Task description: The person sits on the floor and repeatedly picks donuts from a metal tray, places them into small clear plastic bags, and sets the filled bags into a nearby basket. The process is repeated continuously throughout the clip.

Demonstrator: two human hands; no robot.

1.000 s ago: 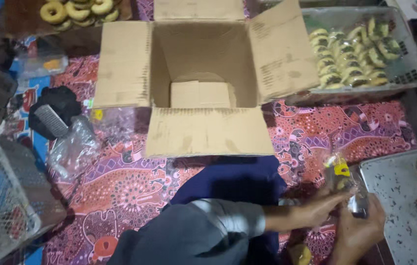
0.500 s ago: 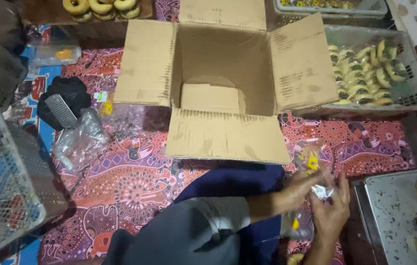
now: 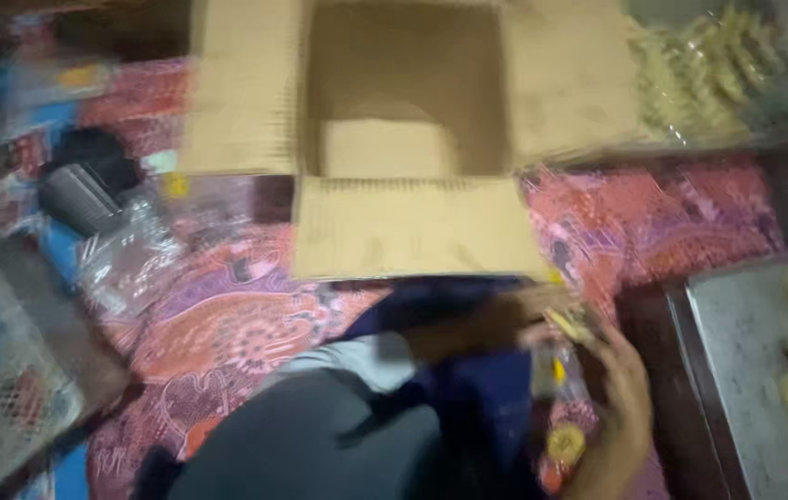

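- An open cardboard box (image 3: 403,139) is being kept just beyond the hands, flaps spread over a patterned cloth (image 3: 227,315).
- A metal tray (image 3: 746,370) of pastries is being kept at the right.
- A clear packet (image 3: 561,389) of pastries is being held between both hands, near the box's front flap.
- The right hand (image 3: 621,389) is being curled round the packet; the left hand (image 3: 523,315) is being pinched at its top, though blur is hiding the fingers.
- A slip is being risked: the thin plastic could slide from so light a pinch.

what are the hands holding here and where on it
Both hands, left hand and right hand, hold a small clear packet with yellow contents by its upper part; blur hides the exact grip.
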